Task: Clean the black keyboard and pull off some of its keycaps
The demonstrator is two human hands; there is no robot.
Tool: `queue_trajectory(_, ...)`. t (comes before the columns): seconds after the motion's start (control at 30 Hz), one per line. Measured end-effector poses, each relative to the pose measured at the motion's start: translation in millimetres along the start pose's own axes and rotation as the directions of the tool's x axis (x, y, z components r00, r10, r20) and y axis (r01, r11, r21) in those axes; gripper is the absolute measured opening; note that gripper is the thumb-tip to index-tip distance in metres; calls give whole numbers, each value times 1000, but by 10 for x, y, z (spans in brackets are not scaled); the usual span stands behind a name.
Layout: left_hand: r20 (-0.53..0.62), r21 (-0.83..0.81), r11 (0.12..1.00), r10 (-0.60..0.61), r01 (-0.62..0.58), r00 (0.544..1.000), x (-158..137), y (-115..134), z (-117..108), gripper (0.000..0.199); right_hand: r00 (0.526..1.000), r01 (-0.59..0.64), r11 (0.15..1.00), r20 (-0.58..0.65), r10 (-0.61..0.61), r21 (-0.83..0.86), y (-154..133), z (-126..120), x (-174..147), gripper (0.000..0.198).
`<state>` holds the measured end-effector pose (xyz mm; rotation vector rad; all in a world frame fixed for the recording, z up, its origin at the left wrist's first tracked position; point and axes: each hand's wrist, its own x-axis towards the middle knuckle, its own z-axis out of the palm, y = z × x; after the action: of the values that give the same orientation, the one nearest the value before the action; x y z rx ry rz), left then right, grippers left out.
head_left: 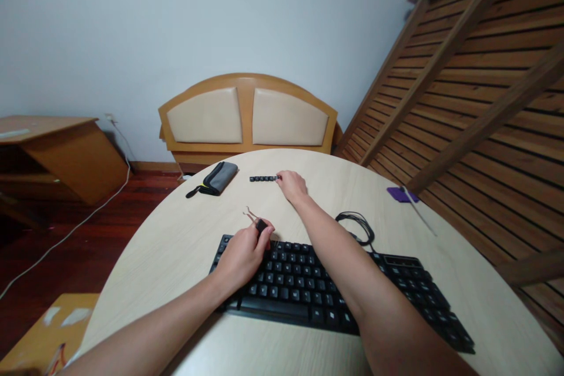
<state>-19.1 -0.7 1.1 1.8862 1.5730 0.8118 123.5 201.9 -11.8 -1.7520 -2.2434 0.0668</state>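
Observation:
A black keyboard (pixel 286 311) lies on the round table, partly hidden under both my forearms. My left hand (pixel 244 252) is closed around the black grip of a wire keycap puller (pixel 252 215), whose two wire prongs point up and away over the table. Farther back, several black keycaps (pixel 262 178) stand in a short row. At the right end of that row my right hand (pixel 292 184) is closed, its fingertips pinching a keycap (pixel 278 177) that is mostly covered by the fingers.
A grey and black zip pouch (pixel 221 178) lies left of the keycap row. The keyboard's coiled cable (pixel 359 226) rests behind the keyboard. Toward the right edge are a purple pad (pixel 399 194) and a thin rod (pixel 420 214). Wooden slats (pixel 476 129) lean beside the table (pixel 176 258).

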Motion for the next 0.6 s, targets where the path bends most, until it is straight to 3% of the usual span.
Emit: queue_trajectory(0.6,-9,7,1000,21,-21,1000,-2,13,-21,30,999,-5,1000,44,5,9,-42,-116,-55,36)
